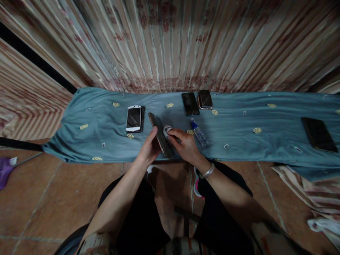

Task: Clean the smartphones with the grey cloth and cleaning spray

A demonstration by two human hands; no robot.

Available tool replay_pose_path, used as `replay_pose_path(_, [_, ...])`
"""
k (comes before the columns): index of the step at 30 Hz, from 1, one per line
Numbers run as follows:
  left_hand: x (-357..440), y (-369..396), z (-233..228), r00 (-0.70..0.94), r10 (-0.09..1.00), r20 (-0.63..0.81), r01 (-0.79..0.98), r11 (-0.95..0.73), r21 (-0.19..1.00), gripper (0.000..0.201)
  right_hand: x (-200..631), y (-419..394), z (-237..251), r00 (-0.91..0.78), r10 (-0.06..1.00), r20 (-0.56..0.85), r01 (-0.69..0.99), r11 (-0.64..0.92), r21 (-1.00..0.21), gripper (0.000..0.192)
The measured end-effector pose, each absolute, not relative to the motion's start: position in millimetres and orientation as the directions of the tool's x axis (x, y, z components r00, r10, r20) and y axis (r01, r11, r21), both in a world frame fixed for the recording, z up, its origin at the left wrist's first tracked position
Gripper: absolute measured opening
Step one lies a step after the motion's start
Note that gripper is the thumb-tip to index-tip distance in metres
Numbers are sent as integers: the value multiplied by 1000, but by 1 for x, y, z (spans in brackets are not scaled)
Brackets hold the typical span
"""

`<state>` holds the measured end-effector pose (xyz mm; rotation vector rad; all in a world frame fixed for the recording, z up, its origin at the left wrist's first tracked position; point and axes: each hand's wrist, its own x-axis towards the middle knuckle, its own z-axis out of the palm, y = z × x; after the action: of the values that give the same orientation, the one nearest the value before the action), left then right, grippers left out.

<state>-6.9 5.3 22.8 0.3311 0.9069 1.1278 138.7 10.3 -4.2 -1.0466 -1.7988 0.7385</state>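
A single view looks out from the person's own head, facing forward and steeply down; black-trousered legs (220, 219) spread below it, nearest the lens along with the bare forearms (119, 205), which reach in from the lower corners; the bare left hand (148, 147) and bare right hand (187, 147) meet near the middle of the frame, at arm's reach; the long teal cloth with yellow printed ovals (233, 134) runs nearly level across, reaching the right edge; pleated cream-and-red patterned curtain fabric (186, 53) fills the top; brown tiled floor (66, 194) shows beneath.
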Motion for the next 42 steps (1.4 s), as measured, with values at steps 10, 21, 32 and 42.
replay_pose_path(10, [-14, 13, 18, 91, 891, -445, -652, 391, 649, 28, 139, 3, -1, -257, 905, 338, 342, 412, -844, 17])
replay_pose_path(21, [-17, 16, 21, 46, 893, -447, -665, 361, 653, 27, 144, -7, 1, -256, 941, 223, 322, 300, -898, 13])
replay_pose_path(32, [-19, 18, 19, 27, 916, -400, -657, 318, 683, 30, 140, -20, 9, -240, 877, 417, 303, 476, -825, 14])
replay_pose_path(42, [-12, 13, 21, 36, 907, -420, -646, 342, 682, 28, 138, -22, 11, -241, 856, 457, 262, 511, -819, 16])
